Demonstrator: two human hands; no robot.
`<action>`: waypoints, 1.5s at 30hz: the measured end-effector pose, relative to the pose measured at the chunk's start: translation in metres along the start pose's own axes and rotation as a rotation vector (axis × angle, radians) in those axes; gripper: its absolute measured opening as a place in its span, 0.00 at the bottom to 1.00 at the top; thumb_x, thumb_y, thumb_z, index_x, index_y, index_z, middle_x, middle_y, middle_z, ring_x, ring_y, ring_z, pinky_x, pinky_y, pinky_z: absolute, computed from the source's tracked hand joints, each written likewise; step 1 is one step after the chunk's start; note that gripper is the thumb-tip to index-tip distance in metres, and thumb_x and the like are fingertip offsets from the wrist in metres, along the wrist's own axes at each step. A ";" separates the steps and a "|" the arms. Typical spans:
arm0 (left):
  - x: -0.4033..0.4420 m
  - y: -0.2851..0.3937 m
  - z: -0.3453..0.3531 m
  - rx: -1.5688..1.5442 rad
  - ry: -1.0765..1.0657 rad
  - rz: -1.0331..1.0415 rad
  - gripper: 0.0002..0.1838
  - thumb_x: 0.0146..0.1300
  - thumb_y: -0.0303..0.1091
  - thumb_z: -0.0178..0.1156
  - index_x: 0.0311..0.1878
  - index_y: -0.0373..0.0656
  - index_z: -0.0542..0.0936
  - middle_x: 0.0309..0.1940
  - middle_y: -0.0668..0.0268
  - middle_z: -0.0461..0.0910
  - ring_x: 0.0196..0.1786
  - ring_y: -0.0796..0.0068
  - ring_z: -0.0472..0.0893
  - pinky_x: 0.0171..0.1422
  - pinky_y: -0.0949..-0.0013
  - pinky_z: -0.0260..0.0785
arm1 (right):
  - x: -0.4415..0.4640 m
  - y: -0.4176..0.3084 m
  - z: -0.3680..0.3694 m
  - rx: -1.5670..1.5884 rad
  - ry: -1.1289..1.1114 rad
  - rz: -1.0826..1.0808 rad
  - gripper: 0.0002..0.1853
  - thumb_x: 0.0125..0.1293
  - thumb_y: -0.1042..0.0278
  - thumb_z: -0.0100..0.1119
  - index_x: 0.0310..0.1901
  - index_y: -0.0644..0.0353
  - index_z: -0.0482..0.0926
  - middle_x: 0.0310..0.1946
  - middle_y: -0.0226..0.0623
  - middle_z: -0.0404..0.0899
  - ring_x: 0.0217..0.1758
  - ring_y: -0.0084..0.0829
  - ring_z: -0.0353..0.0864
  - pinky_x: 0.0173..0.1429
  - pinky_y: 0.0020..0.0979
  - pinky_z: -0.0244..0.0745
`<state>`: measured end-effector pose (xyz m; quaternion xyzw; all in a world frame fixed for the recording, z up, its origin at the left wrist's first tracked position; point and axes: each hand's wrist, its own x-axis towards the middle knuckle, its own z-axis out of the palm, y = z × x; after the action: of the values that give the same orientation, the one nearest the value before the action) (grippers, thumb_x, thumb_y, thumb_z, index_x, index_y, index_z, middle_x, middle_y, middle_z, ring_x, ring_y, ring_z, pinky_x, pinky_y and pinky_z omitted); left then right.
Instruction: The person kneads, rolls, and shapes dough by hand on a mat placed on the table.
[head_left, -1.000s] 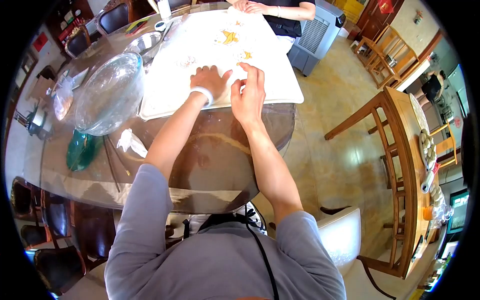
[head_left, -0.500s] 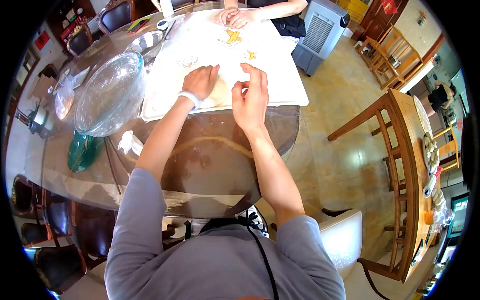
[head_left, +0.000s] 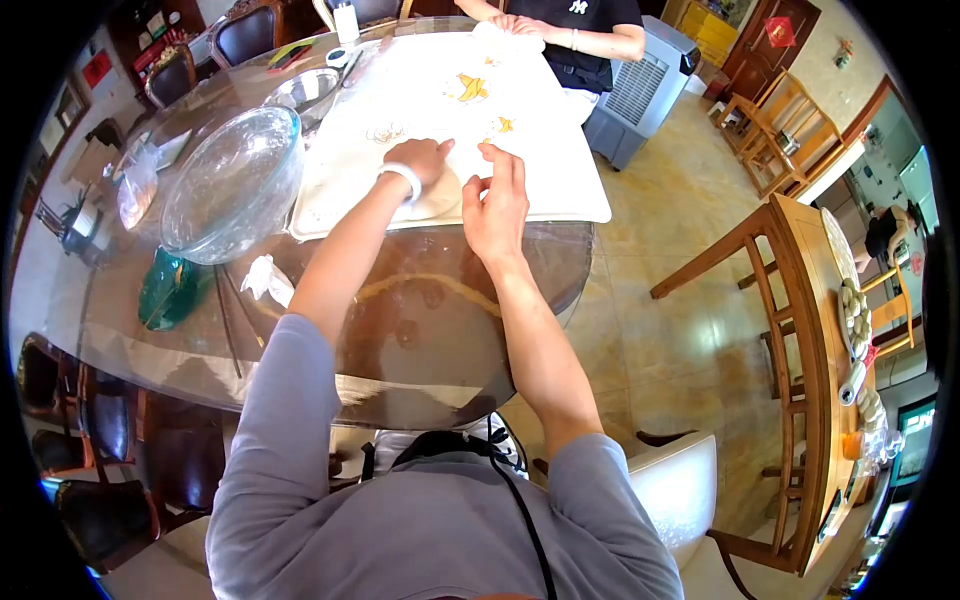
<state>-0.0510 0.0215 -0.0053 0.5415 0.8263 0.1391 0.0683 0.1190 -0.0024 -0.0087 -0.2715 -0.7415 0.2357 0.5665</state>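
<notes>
A round of pale dough (head_left: 438, 200) lies near the front edge of the white printed mat (head_left: 560, 195). My left hand (head_left: 422, 162), with a white band at the wrist, presses down on the dough from above. Its fingers look curled in, and their tips are mostly hidden. Just right of the dough is my right hand (head_left: 496, 205), fingers loosely bent and apart, holding nothing.
Left of the mat stand a large glass bowl (head_left: 235, 190), a metal bowl (head_left: 303, 88), a green leaf-shaped dish (head_left: 168, 290) and a crumpled tissue (head_left: 266, 280). Another person's hands (head_left: 515, 25) rest on a whitish lump at the far edge. An air cooler (head_left: 640, 90) stands beyond.
My left hand has shifted forward and rolled over onto the dough, which now looks flatter. My right hand stays nearly in place. The other person's hands are farther back, and the view has tilted slightly.
</notes>
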 end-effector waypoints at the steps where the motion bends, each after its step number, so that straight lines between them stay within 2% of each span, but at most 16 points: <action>1: -0.002 0.004 0.004 0.053 0.039 0.004 0.32 0.71 0.53 0.33 0.42 0.34 0.80 0.41 0.46 0.80 0.50 0.49 0.78 0.57 0.53 0.66 | 0.000 0.002 0.000 -0.002 0.004 -0.002 0.21 0.56 0.83 0.52 0.53 0.62 0.70 0.47 0.47 0.71 0.29 0.35 0.78 0.33 0.33 0.74; 4: 0.000 0.003 0.005 0.107 -0.014 0.048 0.31 0.72 0.51 0.34 0.41 0.35 0.81 0.42 0.47 0.80 0.48 0.49 0.79 0.56 0.54 0.67 | 0.003 -0.001 -0.005 0.043 0.017 -0.006 0.21 0.56 0.83 0.52 0.54 0.63 0.70 0.47 0.47 0.71 0.29 0.34 0.78 0.30 0.31 0.72; 5: 0.000 0.002 0.005 0.143 -0.006 0.072 0.30 0.72 0.50 0.34 0.39 0.35 0.81 0.40 0.47 0.81 0.45 0.50 0.80 0.53 0.54 0.69 | 0.004 -0.007 -0.007 0.092 -0.006 0.028 0.21 0.56 0.82 0.51 0.53 0.60 0.68 0.44 0.47 0.69 0.28 0.38 0.77 0.35 0.39 0.73; 12: 0.001 0.011 0.002 0.247 0.006 0.080 0.30 0.72 0.49 0.34 0.38 0.37 0.82 0.35 0.48 0.82 0.41 0.51 0.82 0.49 0.54 0.73 | 0.003 -0.012 -0.006 0.068 -0.032 -0.002 0.21 0.56 0.82 0.52 0.53 0.61 0.69 0.45 0.48 0.70 0.29 0.38 0.78 0.34 0.36 0.74; 14: 0.001 0.012 -0.004 0.166 -0.051 0.047 0.30 0.71 0.51 0.36 0.43 0.35 0.81 0.41 0.47 0.81 0.47 0.51 0.80 0.55 0.56 0.69 | 0.001 0.003 -0.001 -0.001 -0.002 -0.019 0.21 0.55 0.84 0.52 0.53 0.64 0.70 0.46 0.48 0.72 0.30 0.36 0.79 0.33 0.32 0.75; 15: 0.009 0.004 0.001 0.114 -0.071 0.046 0.30 0.71 0.51 0.36 0.45 0.35 0.81 0.42 0.47 0.81 0.49 0.51 0.79 0.58 0.57 0.67 | 0.000 0.007 0.000 -0.004 -0.008 -0.004 0.22 0.56 0.81 0.52 0.53 0.58 0.68 0.45 0.49 0.70 0.31 0.44 0.77 0.36 0.41 0.74; 18: 0.037 -0.032 0.011 -0.224 -0.111 0.092 0.29 0.69 0.51 0.38 0.53 0.33 0.76 0.49 0.45 0.77 0.56 0.50 0.74 0.64 0.59 0.62 | -0.004 0.007 0.001 -0.025 -0.022 0.006 0.22 0.56 0.80 0.52 0.54 0.58 0.67 0.47 0.49 0.70 0.33 0.47 0.78 0.39 0.43 0.74; 20: 0.009 -0.014 -0.017 -0.089 -0.223 0.087 0.28 0.69 0.50 0.39 0.50 0.32 0.76 0.50 0.45 0.76 0.56 0.48 0.74 0.63 0.57 0.62 | -0.006 0.004 0.003 -0.034 -0.045 0.059 0.21 0.56 0.82 0.53 0.53 0.60 0.70 0.47 0.48 0.72 0.31 0.40 0.80 0.37 0.37 0.76; 22: -0.003 -0.015 -0.003 0.100 -0.075 0.288 0.26 0.69 0.47 0.39 0.47 0.32 0.76 0.49 0.45 0.77 0.54 0.48 0.75 0.62 0.55 0.63 | -0.007 0.007 0.003 0.003 -0.085 0.068 0.23 0.56 0.81 0.53 0.55 0.59 0.68 0.47 0.47 0.72 0.32 0.41 0.80 0.39 0.38 0.76; 23: 0.011 -0.043 0.031 0.052 0.202 0.512 0.22 0.70 0.43 0.39 0.44 0.34 0.78 0.45 0.45 0.78 0.50 0.48 0.76 0.59 0.54 0.64 | -0.005 0.005 0.002 0.018 -0.091 0.103 0.24 0.55 0.81 0.53 0.56 0.58 0.67 0.48 0.48 0.71 0.37 0.47 0.80 0.43 0.42 0.76; 25: 0.011 -0.038 0.029 0.178 0.159 0.484 0.17 0.70 0.36 0.40 0.38 0.36 0.77 0.38 0.47 0.77 0.44 0.49 0.76 0.51 0.52 0.66 | -0.004 0.004 -0.001 0.006 -0.084 0.099 0.24 0.53 0.80 0.53 0.55 0.58 0.67 0.49 0.50 0.70 0.48 0.55 0.74 0.48 0.49 0.73; 27: 0.032 -0.070 0.044 0.049 0.152 0.564 0.19 0.71 0.38 0.38 0.39 0.35 0.76 0.39 0.45 0.76 0.45 0.47 0.74 0.50 0.50 0.64 | -0.003 -0.005 -0.004 0.015 -0.072 0.105 0.23 0.53 0.81 0.52 0.53 0.58 0.66 0.47 0.52 0.69 0.42 0.57 0.75 0.44 0.50 0.73; 32: -0.003 -0.027 0.015 0.040 0.058 0.271 0.22 0.72 0.43 0.37 0.52 0.35 0.73 0.48 0.47 0.76 0.54 0.48 0.73 0.58 0.55 0.64 | -0.002 -0.009 -0.006 0.050 -0.078 0.075 0.21 0.53 0.81 0.51 0.51 0.58 0.66 0.45 0.50 0.69 0.35 0.57 0.76 0.38 0.51 0.72; 40: 0.024 -0.027 0.000 0.081 -0.138 0.315 0.28 0.72 0.48 0.34 0.49 0.32 0.75 0.47 0.41 0.76 0.54 0.44 0.73 0.58 0.53 0.63 | -0.010 -0.006 -0.003 -0.001 -0.116 0.105 0.22 0.54 0.81 0.51 0.52 0.56 0.66 0.46 0.50 0.69 0.33 0.57 0.76 0.38 0.51 0.73; 41: 0.034 -0.025 -0.005 -0.089 -0.245 0.092 0.31 0.71 0.50 0.32 0.51 0.32 0.76 0.52 0.41 0.74 0.58 0.46 0.72 0.62 0.54 0.62 | -0.012 -0.003 0.000 -0.024 -0.118 0.110 0.23 0.54 0.81 0.51 0.53 0.54 0.66 0.46 0.50 0.69 0.34 0.57 0.76 0.38 0.51 0.73; 45: 0.037 -0.024 0.008 0.207 -0.113 0.119 0.30 0.71 0.50 0.32 0.50 0.35 0.78 0.51 0.44 0.76 0.55 0.46 0.74 0.61 0.51 0.63 | -0.008 -0.003 -0.003 -0.011 -0.132 0.118 0.22 0.54 0.81 0.51 0.52 0.55 0.66 0.45 0.50 0.70 0.35 0.56 0.76 0.40 0.51 0.73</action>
<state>-0.0845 0.0478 -0.0186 0.6009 0.7973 0.0261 0.0502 0.1236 -0.0099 -0.0115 -0.3018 -0.7611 0.2820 0.5002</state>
